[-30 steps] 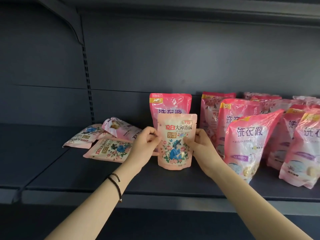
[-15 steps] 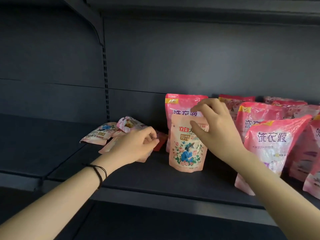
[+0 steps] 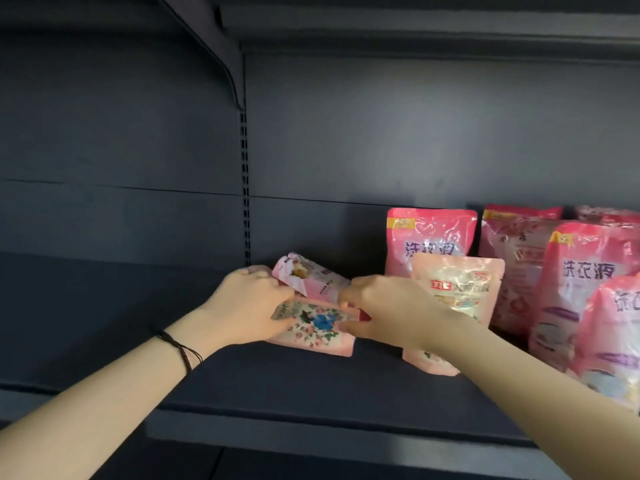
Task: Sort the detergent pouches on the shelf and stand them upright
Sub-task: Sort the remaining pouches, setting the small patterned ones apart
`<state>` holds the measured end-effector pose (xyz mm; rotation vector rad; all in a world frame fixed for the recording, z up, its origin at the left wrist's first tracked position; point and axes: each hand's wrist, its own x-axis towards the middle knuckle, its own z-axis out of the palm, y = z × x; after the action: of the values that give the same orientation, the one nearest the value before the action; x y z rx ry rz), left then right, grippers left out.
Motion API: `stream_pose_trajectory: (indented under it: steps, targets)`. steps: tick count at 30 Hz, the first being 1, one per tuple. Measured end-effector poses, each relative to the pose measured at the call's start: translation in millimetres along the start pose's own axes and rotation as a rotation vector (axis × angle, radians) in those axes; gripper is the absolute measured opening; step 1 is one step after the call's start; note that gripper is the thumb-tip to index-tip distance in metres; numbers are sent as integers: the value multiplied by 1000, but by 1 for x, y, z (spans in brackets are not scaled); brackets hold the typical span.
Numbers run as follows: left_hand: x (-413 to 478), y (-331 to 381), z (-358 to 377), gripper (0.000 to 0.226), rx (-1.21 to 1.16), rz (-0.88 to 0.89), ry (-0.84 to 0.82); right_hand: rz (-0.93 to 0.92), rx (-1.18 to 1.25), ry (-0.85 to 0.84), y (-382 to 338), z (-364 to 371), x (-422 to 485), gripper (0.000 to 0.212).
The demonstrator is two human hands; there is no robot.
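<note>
A small floral pouch lies on the dark shelf, and both hands grip it: my left hand at its left end, my right hand at its right end. Behind it another pink pouch lies tilted, and a further pouch edge peeks out past my left hand. A light-pink floral pouch stands upright to the right, partly hidden by my right wrist. Taller pink detergent pouches stand behind it and to the right.
The shelf's back panel is dark, with a slotted upright and a bracket above. The shelf's front lip runs below my arms. Bare shelf surface stretches to the left of the pouches.
My right hand left the standing light-pink pouch and moved left to the lying floral pouch. My left hand now grips that pouch too. The view shifted left.
</note>
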<state>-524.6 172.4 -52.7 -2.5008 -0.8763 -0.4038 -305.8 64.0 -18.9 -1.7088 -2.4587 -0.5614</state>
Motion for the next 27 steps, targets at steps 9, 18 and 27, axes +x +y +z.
stream_pose_trajectory:
  steps: [9,18,27]
  targets:
    - [2,-64,38,45,-15,-33,-122,98,-204,-289,-12,30,84,55]
    - [-5,-67,62,51,-304,-151,-163,366,224,-348,-27,69,110,43]
    - [-3,-76,54,44,-492,-230,-281,671,974,-364,-29,59,110,13]
